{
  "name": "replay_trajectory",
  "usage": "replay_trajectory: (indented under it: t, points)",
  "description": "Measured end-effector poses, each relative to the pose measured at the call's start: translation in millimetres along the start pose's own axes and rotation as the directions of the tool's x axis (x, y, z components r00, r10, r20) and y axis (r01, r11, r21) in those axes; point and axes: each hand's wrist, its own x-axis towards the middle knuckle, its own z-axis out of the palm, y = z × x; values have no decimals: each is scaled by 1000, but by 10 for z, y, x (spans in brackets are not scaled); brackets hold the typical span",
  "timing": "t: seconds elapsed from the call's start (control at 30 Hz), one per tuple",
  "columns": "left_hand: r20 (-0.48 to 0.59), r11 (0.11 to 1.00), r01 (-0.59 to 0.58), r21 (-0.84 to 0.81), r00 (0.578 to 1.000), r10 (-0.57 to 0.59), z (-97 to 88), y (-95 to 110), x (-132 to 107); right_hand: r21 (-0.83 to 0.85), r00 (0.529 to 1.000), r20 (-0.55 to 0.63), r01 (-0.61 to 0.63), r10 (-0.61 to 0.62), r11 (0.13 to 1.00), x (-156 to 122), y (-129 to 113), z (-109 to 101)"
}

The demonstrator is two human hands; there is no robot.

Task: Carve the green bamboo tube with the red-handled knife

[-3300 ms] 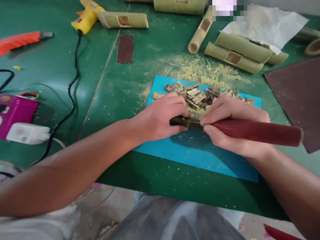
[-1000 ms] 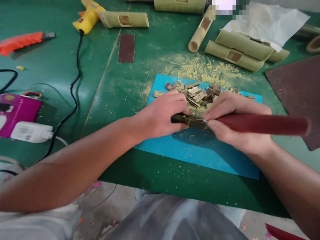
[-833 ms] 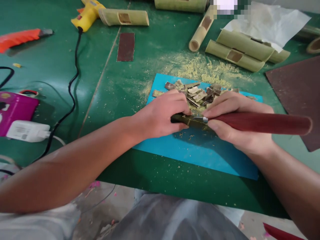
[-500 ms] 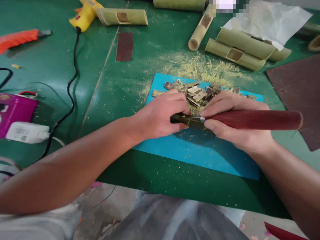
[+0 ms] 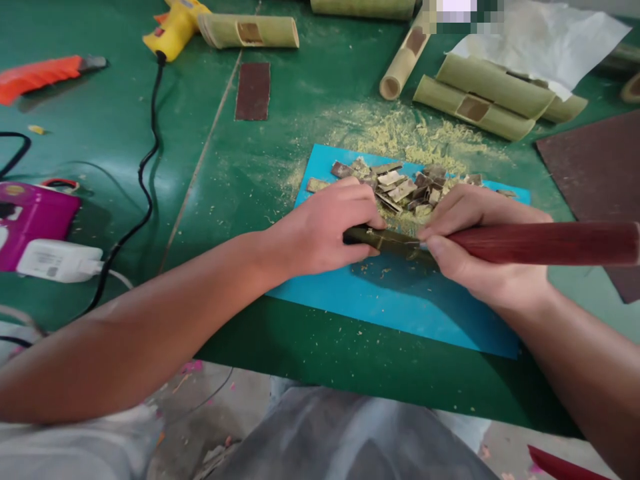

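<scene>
My left hand (image 5: 320, 230) is closed round one end of a thin dark green bamboo strip (image 5: 390, 239), pressing it down on a blue cutting mat (image 5: 380, 303). My right hand (image 5: 480, 237) grips a carving tool with a long dark red handle (image 5: 545, 243) near its metal tip, and the tip rests on the strip. The handle sticks out to the right. Just behind both hands lies a heap of small cut bamboo chips (image 5: 400, 187) on the mat.
Several pale bamboo tube sections (image 5: 480, 97) and yellow shavings (image 5: 410, 137) lie at the back. A yellow glue gun (image 5: 173, 27) with a black cord, an orange utility knife (image 5: 40, 70), sandpaper pieces (image 5: 253, 90), a purple box (image 5: 30, 217) and a white charger (image 5: 57, 260) are on the left.
My right hand has slid the tool a little to the right along the strip, baring more of the strip between the hands. The left hand has stayed in place.
</scene>
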Motion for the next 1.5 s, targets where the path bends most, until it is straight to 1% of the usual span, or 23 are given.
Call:
replay_trajectory:
  t: [0.03,0.07,0.13,0.17,0.2,0.23,0.33,0.37,0.57,0.67,0.73,0.8,0.87,1.03,1.1,1.17,1.23,1.27,1.3,1.37,1.4,1.43,1.5]
  points:
    - [-3,1000,2,-3,1000,-2,2,-2,2,3,1000,-15,-5,5,1000,-6,5,5]
    - [-8,1000,5,-6,1000,-5,3,-3,5,21,998,-56,3,-1,1000,-10,9,11]
    - [-9,1000,6,-17,1000,-6,4,-5,12,76,983,-180,45,-31,996,-9,14,23]
    - [-8,1000,7,-20,1000,-7,4,-6,14,100,974,-225,66,-42,993,-5,14,28]
    - [-4,1000,8,-20,1000,-8,3,-6,17,110,970,-239,74,-46,991,2,12,29]
    - [1,1000,8,-15,1000,-8,3,-6,18,106,976,-216,63,-39,992,9,9,29]
    - [5,1000,9,0,1000,-9,0,-2,20,61,998,-55,-3,6,998,30,-10,19]
    - [6,1000,8,2,1000,-8,0,1,21,55,999,-35,-13,15,998,34,-16,16]
    - [-3,1000,-1,-14,1000,1,-3,9,26,34,999,-17,-30,30,999,41,-36,26]
    - [-2,1000,-2,-11,1000,2,-5,8,26,24,1000,-7,-8,8,1000,58,-49,32]
    - [5,1000,-5,-7,1000,5,-6,7,24,17,999,32,13,-14,1000,68,-54,33]
    - [14,1000,6,0,1000,-6,-7,6,20,-19,998,65,20,-19,1000,70,-50,33]
    - [13,1000,21,5,1000,-21,-7,5,19,-59,998,62,11,-7,998,60,-35,33]
    - [4,1000,7,-6,1000,-7,3,-12,26,-28,1000,0,27,-27,999,13,9,27]
    - [5,1000,8,-9,1000,-8,7,-24,27,7,999,-43,-1,1,1000,-7,27,29]
    - [1,1000,8,-15,1000,-8,7,-34,26,91,985,-169,-16,31,996,-21,44,41]
    - [-6,1000,3,-20,1000,-4,2,-37,23,171,952,-303,14,39,985,-24,50,53]
    - [-7,1000,1,-21,1000,-1,-2,-36,22,174,953,-300,15,39,985,-20,45,56]
    - [-7,1000,-3,-19,1000,3,-6,-32,21,162,962,-268,2,42,987,-14,36,56]
    - [-5,1000,-5,-11,1000,5,-13,-23,22,115,990,-136,-28,43,993,6,9,42]
    - [-1,1000,1,-5,1000,-1,-15,-18,24,100,995,-89,-36,45,994,16,-4,30]
    - [5,1000,9,-1,1000,-9,-15,-13,26,84,998,-45,-47,51,995,26,-15,18]
    - [16,1000,27,3,1000,-27,-10,-8,32,58,998,6,-69,69,996,39,-27,-3]
